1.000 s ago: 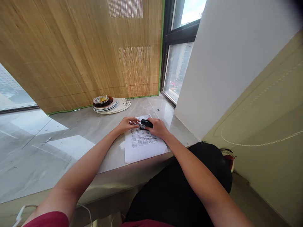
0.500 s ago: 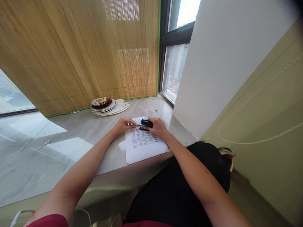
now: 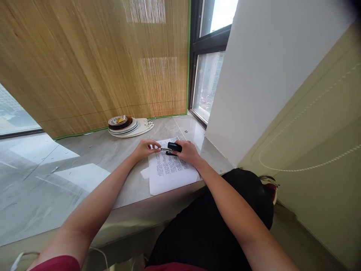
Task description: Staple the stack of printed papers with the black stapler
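My right hand (image 3: pixel 187 149) is wrapped round a black stapler (image 3: pixel 174 146), held over the top part of a printed sheet of paper (image 3: pixel 172 182). A thin silvery metal strip (image 3: pixel 165 149) sticks out of the stapler's left end. At the strip's outer end, my left hand (image 3: pixel 146 149) pinches it between thumb and fingertips. Whether staples lie in the strip is too small to tell. The paper rests on the grey marble-look sill, its text lines partly covered by the stapler and my right hand.
A stack of plates (image 3: pixel 121 126) stands by the bamboo blind (image 3: pixel 113 67) at the back. To the right are a window (image 3: pixel 208 82) and a white wall (image 3: pixel 254 56). The sill's front edge runs just below the paper; small dark bits are scattered at left.
My left hand has shifted slightly left with the strip's end, and a little more of the metal shows outside the stapler. My right hand and the paper stay nearly in place.
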Action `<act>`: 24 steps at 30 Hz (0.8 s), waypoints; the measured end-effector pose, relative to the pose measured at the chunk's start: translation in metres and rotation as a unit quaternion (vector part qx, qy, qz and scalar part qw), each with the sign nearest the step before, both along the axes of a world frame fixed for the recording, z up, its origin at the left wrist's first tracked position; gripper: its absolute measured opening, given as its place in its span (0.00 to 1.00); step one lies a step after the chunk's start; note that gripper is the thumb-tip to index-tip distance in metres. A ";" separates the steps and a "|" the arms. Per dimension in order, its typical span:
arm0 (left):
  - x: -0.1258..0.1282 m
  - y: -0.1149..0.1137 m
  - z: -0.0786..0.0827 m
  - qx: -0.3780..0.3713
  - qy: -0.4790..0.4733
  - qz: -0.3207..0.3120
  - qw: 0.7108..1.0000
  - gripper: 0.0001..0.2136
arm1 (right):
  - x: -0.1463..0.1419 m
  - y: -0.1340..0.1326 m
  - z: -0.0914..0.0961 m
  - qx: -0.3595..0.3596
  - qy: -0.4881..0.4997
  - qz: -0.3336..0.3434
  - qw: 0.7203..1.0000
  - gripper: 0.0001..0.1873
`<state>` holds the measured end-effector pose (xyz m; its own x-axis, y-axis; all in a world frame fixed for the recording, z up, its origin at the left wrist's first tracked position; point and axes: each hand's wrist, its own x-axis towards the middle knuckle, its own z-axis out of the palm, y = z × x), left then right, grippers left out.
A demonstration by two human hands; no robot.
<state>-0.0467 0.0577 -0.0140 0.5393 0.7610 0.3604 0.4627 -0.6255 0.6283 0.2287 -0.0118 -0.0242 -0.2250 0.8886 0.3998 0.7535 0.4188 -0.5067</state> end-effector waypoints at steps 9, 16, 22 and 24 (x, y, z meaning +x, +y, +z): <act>0.007 -0.002 -0.005 -0.014 -0.022 -0.028 0.999 0.16 | -0.002 0.000 -0.003 0.007 -0.009 0.008 1.000 0.12; 0.014 -0.005 -0.007 -0.028 -0.033 -0.035 0.998 0.18 | -0.003 0.000 -0.003 0.010 -0.011 0.017 1.000 0.11; 0.009 -0.001 -0.008 -0.038 -0.030 -0.049 0.998 0.18 | -0.003 -0.001 -0.003 0.013 -0.009 0.017 1.000 0.10; 0.007 0.001 -0.009 -0.039 -0.019 -0.050 0.998 0.17 | -0.004 -0.001 -0.004 0.011 -0.010 0.015 1.000 0.11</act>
<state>-0.0400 0.0590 -0.0228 0.6010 0.7309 0.3234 0.3761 -0.6156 0.6926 0.2251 -0.0127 -0.0283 -0.2601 0.8726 0.4135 0.7503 0.4522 -0.4822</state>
